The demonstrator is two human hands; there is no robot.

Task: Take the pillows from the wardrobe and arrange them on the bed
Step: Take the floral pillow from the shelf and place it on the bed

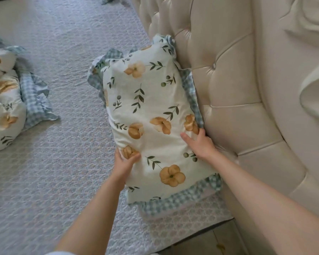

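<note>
A white floral pillow (pixel 151 115) with a blue checked frill lies on the bed (pixel 66 89), its long side against the tufted cream headboard (pixel 228 92). My left hand (pixel 124 159) grips the pillow's near left edge, thumb on top. My right hand (pixel 199 144) holds the pillow's right edge where it meets the headboard, fingers tucked behind the frill. A second matching pillow (pixel 6 100) lies crumpled at the left edge of the bed, apart from both hands.
The bed is covered by a pale lilac quilted spread. A piece of blue checked fabric (pixel 109 0) shows at the top edge. A wooden floor strip (pixel 210 240) shows below the bed's near corner.
</note>
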